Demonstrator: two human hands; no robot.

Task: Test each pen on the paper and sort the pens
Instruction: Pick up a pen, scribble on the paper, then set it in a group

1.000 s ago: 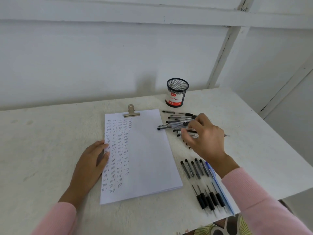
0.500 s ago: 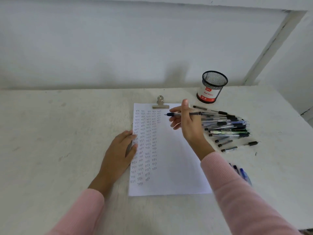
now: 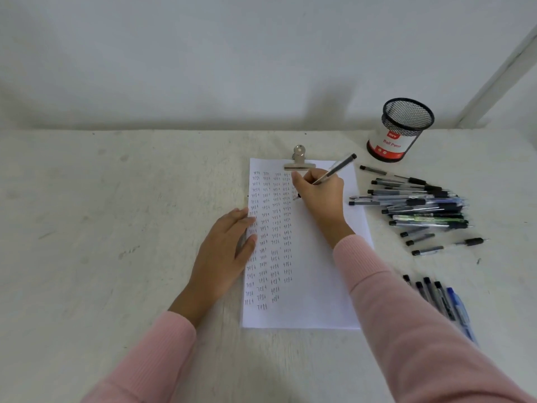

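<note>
**Step in hand: test stroke.**

The right hand (image 3: 319, 196) grips one pen (image 3: 334, 170) in a writing hold, with the fingers curled round the barrel. It sits at centre frame, just below the clip (image 3: 299, 161). The pen's back end points to the upper right. Its tip is at the paper (image 3: 319, 286), just right of the fourth column of written marks. Whether the tip is touching the paper cannot be confirmed.

The left hand (image 3: 223, 251) lies flat left of centre with its fingers straight. Its fingertips press the paper's left edge onto the bench (image 3: 116, 228).

Recommended practice, as judged from this view:

1. Keep the left hand's pressure on the paper. The clip holds only the top edge.
2. Write in the blank strip right of the existing columns, starting near the top, so the new mark stands apart from the others.
3. Use light, even pressure. A dry pen probably deserves a second short stroke before it is rejected.
4. Move the right hand aside to read the mark, because the hand covers the writing spot.
5. Identify the correct group before putting the pen down. A loose pile of pens (image 3: 421, 205) lies at the right of the frame below the mesh cup (image 3: 404, 129). A neat row of pens (image 3: 436, 295) lies at lower right, partly hidden by the right sleeve. Which group means what cannot be told.
6. Lift the forearm well clear of that row, since the sleeve could sweep it out of order.
</note>
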